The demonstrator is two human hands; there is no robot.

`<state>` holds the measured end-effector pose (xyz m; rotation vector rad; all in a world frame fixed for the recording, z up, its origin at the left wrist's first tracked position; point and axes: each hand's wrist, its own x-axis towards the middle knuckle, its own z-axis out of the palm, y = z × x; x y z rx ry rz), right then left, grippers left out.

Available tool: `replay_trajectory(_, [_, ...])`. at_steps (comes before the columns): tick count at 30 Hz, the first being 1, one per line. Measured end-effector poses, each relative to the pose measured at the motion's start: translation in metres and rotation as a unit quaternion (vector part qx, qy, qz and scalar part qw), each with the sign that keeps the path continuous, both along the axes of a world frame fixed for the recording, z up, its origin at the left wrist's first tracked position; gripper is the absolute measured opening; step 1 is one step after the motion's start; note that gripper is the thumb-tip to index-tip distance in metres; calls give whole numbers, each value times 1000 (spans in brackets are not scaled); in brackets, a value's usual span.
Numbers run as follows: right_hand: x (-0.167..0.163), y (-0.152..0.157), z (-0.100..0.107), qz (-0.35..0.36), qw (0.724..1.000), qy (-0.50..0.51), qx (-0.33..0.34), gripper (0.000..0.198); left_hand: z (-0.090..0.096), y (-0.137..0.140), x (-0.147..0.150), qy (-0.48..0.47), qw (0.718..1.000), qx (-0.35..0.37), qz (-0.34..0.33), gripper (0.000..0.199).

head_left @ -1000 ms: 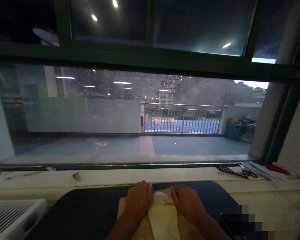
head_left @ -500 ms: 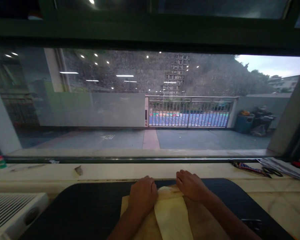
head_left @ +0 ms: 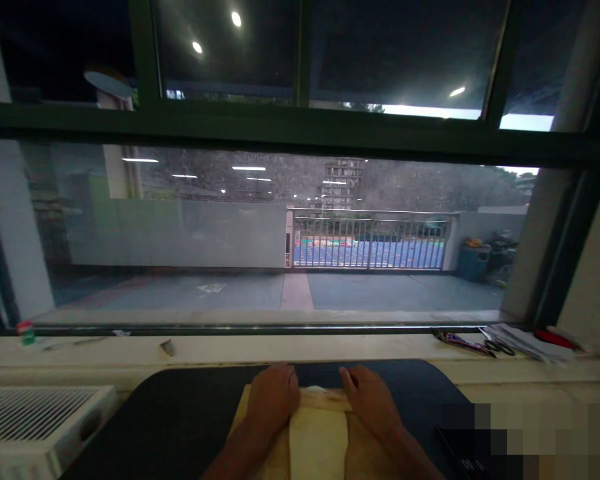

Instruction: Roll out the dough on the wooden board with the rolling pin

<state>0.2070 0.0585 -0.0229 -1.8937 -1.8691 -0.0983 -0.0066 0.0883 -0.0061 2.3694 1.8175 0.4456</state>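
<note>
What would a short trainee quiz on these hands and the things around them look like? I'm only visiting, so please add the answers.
1. Multiple choice: what lies between the person's left hand and right hand?
a) a fork
b) a pale strip
c) a cup

2. True or false: the scissors lie on the windowsill, next to some papers.

3. Fill in the side, as the person sees it: the white slatted unit stands to the ____ of the dark table.

Key: 1. b; 2. true; 3. left
</note>
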Motion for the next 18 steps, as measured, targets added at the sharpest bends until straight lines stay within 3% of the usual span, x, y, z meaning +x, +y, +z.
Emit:
replay_trajectory(4, [-25, -33, -12, -17, 997, -26, 75, 38, -5, -14, -25, -49, 998, 22, -25, 34])
replay_trajectory(9, [-33, -34, -9, 19, 994, -15, 107, 46, -15, -16, -40, -96, 995, 13, -25, 33])
replay_trajectory(18, [-27, 1, -9, 3, 998, -63, -28, 54, -26, -1, -37, -59, 998, 15, -3, 33])
